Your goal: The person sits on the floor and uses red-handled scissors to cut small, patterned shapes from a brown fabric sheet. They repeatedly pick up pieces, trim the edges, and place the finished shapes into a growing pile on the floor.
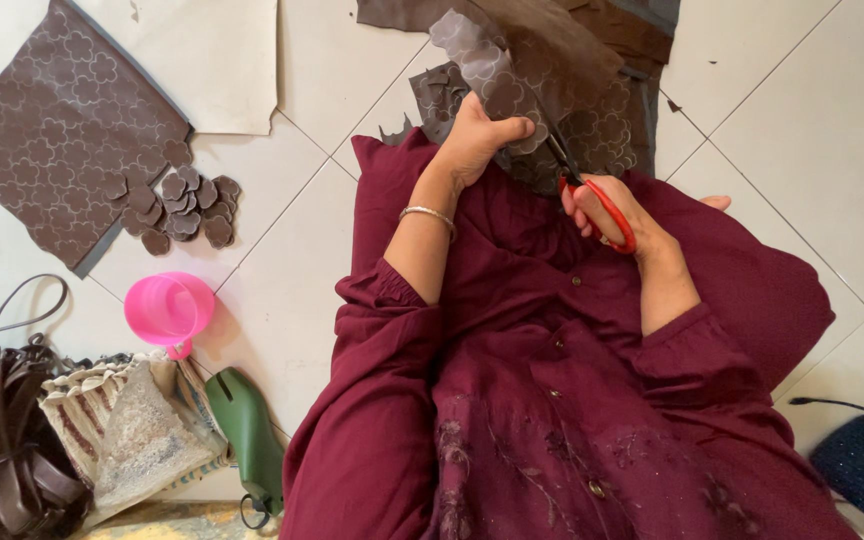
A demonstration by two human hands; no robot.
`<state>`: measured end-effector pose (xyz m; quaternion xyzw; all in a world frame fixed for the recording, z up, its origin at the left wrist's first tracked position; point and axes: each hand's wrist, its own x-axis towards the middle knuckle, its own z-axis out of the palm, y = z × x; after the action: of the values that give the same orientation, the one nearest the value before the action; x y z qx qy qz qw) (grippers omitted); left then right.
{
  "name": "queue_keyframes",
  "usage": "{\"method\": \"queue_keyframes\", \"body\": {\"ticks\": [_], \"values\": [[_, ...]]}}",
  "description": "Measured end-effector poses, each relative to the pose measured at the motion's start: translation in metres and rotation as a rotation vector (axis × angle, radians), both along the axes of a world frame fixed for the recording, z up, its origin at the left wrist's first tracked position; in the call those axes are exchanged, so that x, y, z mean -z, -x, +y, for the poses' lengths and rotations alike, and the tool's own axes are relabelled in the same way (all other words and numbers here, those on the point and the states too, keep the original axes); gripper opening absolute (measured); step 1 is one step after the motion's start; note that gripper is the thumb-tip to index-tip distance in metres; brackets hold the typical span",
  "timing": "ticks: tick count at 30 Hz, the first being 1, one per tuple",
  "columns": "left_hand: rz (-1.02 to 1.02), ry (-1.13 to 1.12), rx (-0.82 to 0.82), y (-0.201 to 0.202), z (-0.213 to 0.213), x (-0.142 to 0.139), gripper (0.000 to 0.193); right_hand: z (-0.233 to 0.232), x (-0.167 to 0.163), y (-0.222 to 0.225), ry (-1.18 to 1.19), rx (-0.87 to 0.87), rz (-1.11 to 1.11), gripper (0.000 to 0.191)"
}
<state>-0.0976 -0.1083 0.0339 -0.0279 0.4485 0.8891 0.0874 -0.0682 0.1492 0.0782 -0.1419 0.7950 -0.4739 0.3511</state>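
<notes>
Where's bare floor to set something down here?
Bare tile lies between the pink cup and the maroon skirt, and at the top right beyond the brown sheet that the left hand holds and the right hand cuts. Crowded: the cut pieces by the patterned sheet, and the bottom-left bags.

The leather sheet [497,75] in my left hand [477,135] is dark brown, traced all over with pale flower-shaped outlines. The scissors [602,205] in my right hand [612,210] have red handles and dark blades. My dress [552,400] is deep maroon, with tonal floral embroidery low in the frame. At upper left, a second brown sheet [57,125] carries the same pale flower pattern; the cut flower pieces [182,205] beside it are plain brown. The cup [167,310] at left is bright pink. The floor tiles [802,110] are off-white.
</notes>
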Motion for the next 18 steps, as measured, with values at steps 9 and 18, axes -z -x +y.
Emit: {"method": "queue_keyframes", "body": {"ticks": [9,18], "values": [[0.002,0.011,-0.023,-0.0006,0.0005,-0.0032,0.035,0.0011,-0.0009,0.0008,0.021,0.026,-0.016,0.086],[0.01,-0.016,-0.01,0.0008,0.0011,-0.0005,0.032,0.0037,-0.0038,0.0008,0.04,0.08,-0.102,0.076]]}}
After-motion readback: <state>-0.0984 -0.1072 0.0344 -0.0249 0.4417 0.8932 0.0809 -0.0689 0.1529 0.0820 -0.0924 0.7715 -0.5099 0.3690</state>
